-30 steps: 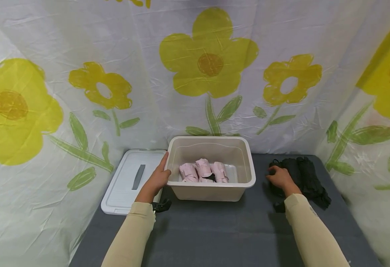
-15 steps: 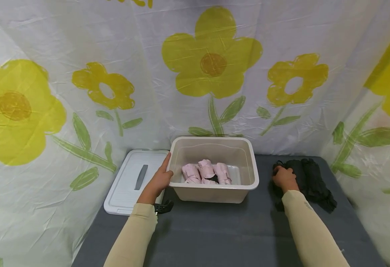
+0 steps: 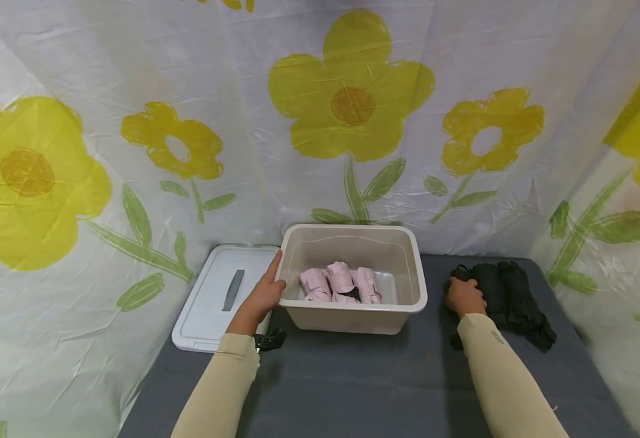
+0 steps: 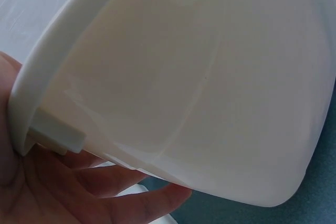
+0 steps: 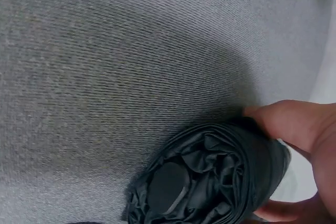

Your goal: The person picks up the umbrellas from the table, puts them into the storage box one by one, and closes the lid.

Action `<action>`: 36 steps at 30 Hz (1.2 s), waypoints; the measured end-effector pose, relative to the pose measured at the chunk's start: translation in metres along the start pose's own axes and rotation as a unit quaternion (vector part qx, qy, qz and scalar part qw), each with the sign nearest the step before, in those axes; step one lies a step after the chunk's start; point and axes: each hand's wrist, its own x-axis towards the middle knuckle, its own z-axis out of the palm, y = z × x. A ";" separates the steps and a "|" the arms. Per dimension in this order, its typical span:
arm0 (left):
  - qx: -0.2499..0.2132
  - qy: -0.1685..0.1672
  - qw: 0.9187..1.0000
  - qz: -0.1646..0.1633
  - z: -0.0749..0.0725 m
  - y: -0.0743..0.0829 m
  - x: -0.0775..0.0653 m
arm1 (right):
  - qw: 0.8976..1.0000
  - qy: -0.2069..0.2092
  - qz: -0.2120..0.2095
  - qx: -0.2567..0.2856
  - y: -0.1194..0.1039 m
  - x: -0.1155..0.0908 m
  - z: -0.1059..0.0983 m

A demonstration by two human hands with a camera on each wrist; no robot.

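Observation:
My left hand (image 3: 260,299) grips the left rim of a beige plastic storage bin (image 3: 347,319); the left wrist view shows fingers (image 4: 149,203) under the rim against the outer wall. Three pink folded umbrellas (image 3: 342,278) lie side by side inside the bin. On the right, my right hand (image 3: 465,298) holds the leftmost of three black folded umbrellas. In the right wrist view, thumb and fingers clasp this black umbrella (image 5: 231,166) from both sides, its round end facing the camera. Most of it is hidden under the hand in the head view.
Left of the bin lies a white lid (image 3: 202,313) with a grey handle (image 3: 233,291). Two more black umbrellas (image 3: 517,292) lie right beside the right hand. A dark grey cloth (image 3: 364,383) covers the table, and a flower-printed curtain (image 3: 254,152) stands behind.
My right hand has settled lower around the leftmost black umbrella, its fingers now at the sides. The left hand keeps its hold on the bin. The head view has shifted slightly.

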 end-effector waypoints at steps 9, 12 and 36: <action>0.005 -0.006 1.000 0.001 0.000 0.000 -0.001 | 1.000 -0.021 -0.008 0.003 0.000 -0.010 -0.006; 0.009 -0.003 1.000 0.000 0.001 0.002 -0.003 | 0.999 -0.018 -0.028 -0.005 0.006 -0.009 -0.006; 0.004 -0.012 1.000 -0.008 -0.001 0.022 -0.014 | 0.993 0.038 -0.089 0.066 0.030 -0.015 -0.007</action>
